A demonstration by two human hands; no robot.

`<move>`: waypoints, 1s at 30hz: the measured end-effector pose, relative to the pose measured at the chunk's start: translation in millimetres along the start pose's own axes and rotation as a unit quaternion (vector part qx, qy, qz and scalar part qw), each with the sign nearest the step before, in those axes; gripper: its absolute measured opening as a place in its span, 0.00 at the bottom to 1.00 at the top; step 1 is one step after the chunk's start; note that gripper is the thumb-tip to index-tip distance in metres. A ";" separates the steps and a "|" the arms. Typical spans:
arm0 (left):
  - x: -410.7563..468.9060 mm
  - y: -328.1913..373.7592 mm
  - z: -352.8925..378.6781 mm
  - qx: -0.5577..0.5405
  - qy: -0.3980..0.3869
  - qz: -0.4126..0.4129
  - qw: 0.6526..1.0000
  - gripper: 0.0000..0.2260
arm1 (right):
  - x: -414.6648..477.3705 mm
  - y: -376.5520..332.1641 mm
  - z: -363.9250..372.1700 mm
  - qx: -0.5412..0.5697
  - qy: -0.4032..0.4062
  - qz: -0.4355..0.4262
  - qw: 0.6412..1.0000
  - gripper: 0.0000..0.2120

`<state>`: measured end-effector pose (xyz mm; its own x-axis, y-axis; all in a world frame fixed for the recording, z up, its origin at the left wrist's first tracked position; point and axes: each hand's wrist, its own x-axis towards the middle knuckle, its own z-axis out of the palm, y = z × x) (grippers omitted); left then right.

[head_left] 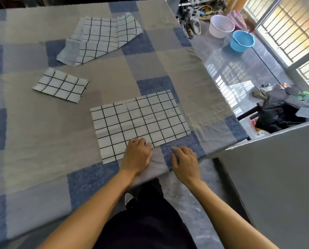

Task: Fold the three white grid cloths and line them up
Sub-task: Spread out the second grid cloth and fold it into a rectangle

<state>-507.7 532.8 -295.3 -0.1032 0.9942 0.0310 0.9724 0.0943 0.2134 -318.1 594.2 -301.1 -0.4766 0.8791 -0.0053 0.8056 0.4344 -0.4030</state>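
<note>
Three white cloths with black grid lines lie on the checked bed cover. The nearest cloth (141, 121) is spread flat as a wide rectangle close to the front edge. My left hand (137, 155) rests on its near edge with fingers curled at the hem; whether it pinches the fabric I cannot tell. My right hand (185, 162) hovers just right of that edge over the cover, fingers apart, holding nothing. A small folded cloth (60, 85) lies further left. A crumpled, partly turned-over cloth (101, 38) lies at the back.
The blue and grey checked cover (33, 132) drapes over the front and right edges. On the shiny floor to the right stand a white bowl (221, 26) and a blue bowl (241, 40). Dark clothes (279, 112) are piled beside a grey wall.
</note>
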 end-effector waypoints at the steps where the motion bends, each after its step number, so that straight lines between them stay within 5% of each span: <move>1: 5.7 0.7 1.2 0.009 -0.010 0.012 1.000 0.09 | -0.4 1.0 0.4 0.006 0.003 0.006 1.000 0.12; 9: 26.1 -4.9 11.4 0.040 -0.030 0.078 0.996 0.06 | -2.7 -4.4 10.9 0.045 0.022 0.051 0.997 0.12; 14: 31.5 -5.2 10.6 0.020 -0.029 0.077 0.996 0.07 | 6.6 -25.8 12.3 0.151 -0.032 0.095 0.983 0.12; 18: 33.0 0.5 4.6 -0.026 0.008 0.059 0.998 0.08 | 19.6 -44.8 8.0 0.216 -0.068 0.187 0.956 0.11; 24: 28.5 26.9 0.7 -0.092 0.019 0.010 0.996 0.10 | 40.2 -54.2 3.8 0.376 -0.075 0.319 0.867 0.17; 30: 19.2 33.4 -0.3 -0.180 -0.001 -0.030 0.983 0.07 | 51.0 -41.1 -5.9 0.358 -0.065 0.356 0.861 0.10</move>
<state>-477.3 555.0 -287.3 -0.1578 0.9874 0.0055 0.8271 0.1292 0.5470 -373.5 622.4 -279.4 -0.0248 0.8235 -0.5668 0.5093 -0.4775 -0.7160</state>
